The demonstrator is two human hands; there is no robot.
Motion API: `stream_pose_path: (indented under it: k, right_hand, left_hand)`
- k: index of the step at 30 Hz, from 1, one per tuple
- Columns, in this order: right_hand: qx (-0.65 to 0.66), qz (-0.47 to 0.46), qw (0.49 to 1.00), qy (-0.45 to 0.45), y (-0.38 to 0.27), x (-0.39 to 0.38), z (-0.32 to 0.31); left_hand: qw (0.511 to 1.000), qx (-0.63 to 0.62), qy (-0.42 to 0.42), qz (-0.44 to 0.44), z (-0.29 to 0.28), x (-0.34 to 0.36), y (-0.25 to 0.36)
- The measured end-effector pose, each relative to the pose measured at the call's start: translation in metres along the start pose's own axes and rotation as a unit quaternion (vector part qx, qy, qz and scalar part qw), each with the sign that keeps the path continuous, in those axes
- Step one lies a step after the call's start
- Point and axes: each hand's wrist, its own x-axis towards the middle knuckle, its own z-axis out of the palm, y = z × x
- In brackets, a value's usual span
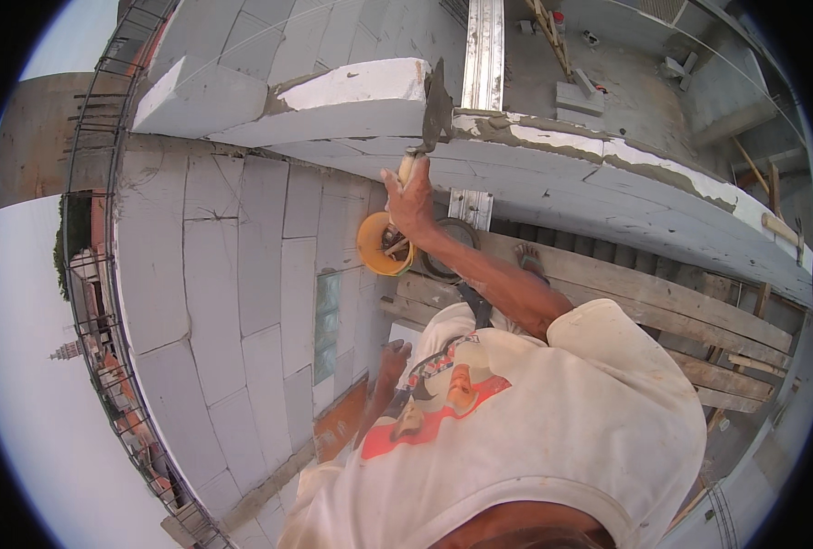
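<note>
My right hand (pixel 408 197) is wrapped round the handle of a trowel (pixel 438 112), arm stretched out ahead. The trowel's grey, mortar-smeared blade stands on edge against the end of a white block (pixel 352 87) on top of the wall. To the right of the blade, the lower course (pixel 562 139) carries uneven grey mortar along its top. My left hand (pixel 393 359) hangs low beside my shirt, its fingers loosely apart with nothing visible in them. A yellow bucket (pixel 385 245) with tools inside stands below my right wrist.
Wooden planks (pixel 626 284) run below the wall at right, a foot on them. A round dark tub (pixel 450 249) sits by the bucket. A metal straightedge (pixel 482 55) crosses the wall. At left rise a block wall (pixel 242 274) and a rebar cage (pixel 91 156).
</note>
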Motion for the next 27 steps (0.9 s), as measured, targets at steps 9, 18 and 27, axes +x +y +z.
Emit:
stream_pose_path:
  k: [9,18,27]
  right_hand:
    - [-0.254,-0.055,0.930,-0.261,0.043,-0.059,-0.111]
    - [-0.323,0.043,0.865,-0.381,0.082,0.084,0.026]
    - [-0.318,-0.036,0.891,-0.323,0.093,0.117,0.074]
  left_hand:
    - [0.998,-0.020,0.033,-0.053,0.026,-0.031,0.018]
    - [0.989,-0.082,0.097,-0.073,0.056,-0.066,0.021]
    - [0.988,-0.102,0.103,-0.061,0.130,-0.121,-0.124]
